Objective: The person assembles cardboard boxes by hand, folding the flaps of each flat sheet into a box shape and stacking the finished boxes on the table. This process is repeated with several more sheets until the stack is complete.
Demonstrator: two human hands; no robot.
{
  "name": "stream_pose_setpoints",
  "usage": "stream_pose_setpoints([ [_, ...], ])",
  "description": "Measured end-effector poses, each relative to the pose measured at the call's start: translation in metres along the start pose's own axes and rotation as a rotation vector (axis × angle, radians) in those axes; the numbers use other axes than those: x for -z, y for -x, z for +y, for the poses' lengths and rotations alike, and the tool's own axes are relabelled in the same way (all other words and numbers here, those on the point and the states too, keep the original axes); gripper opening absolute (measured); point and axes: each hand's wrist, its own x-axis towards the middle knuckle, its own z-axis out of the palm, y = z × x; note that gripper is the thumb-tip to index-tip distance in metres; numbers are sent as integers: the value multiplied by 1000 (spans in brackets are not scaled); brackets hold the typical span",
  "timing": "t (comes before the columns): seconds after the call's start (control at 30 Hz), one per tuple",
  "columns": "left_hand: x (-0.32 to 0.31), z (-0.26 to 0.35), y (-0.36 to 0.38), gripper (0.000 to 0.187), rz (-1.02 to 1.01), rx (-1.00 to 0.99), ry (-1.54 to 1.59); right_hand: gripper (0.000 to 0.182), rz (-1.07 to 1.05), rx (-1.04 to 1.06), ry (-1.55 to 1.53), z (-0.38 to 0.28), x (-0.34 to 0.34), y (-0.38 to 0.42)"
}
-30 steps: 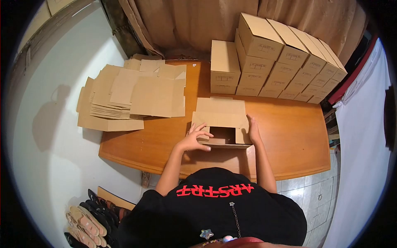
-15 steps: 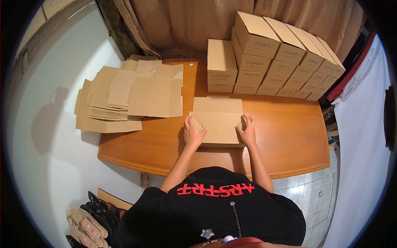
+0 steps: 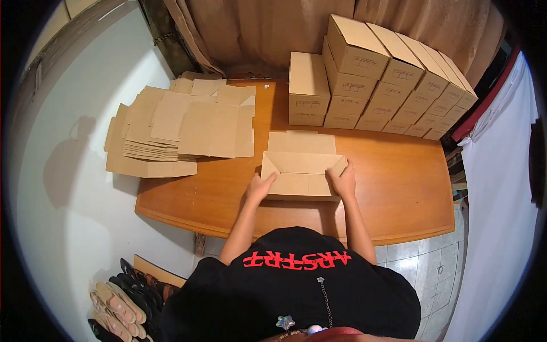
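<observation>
A brown cardboard box stands part-folded on the wooden table before me, its walls raised and its lid flap lying open on the far side. My left hand grips the near left corner, the thumb over the top edge and the fingers against the outside. On the other end, my right hand is closed round the right wall, with the thumb inside and the fingers outside. Parts of the fingers are hidden by the cardboard.
Flat cardboard blanks lie in an overlapping pile at the table's left. Closed boxes are stacked along the back right. The table has a curved near edge. Sandals sit on the floor at lower left.
The box's walls have come up and its inside now shows. My left hand has slid slightly down toward the near corner; my right hand has shifted a little right. The view has moved slightly.
</observation>
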Motion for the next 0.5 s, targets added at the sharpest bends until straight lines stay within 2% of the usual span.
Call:
stream_pose_setpoints([
  [0.1,26,23,27,73,-259,177,267,73,7,-16,-110,14,-7,-13],
  [0.13,29,21,29,76,-287,223,271,71,12,0,-123,14,-8,-14],
  [0.23,32,12,35,80,-277,165,353,67,44,51,-162,9,-3,-12],
  [0.33,53,13,42,87,-307,32,597,64,63,118,-283,2,-8,-11],
  [0.43,68,30,45,86,-47,-420,724,62,-34,138,-551,0,-21,-12],
  [0.5,79,57,64,85,114,-587,746,61,-140,95,-752,-10,-24,-7],
])
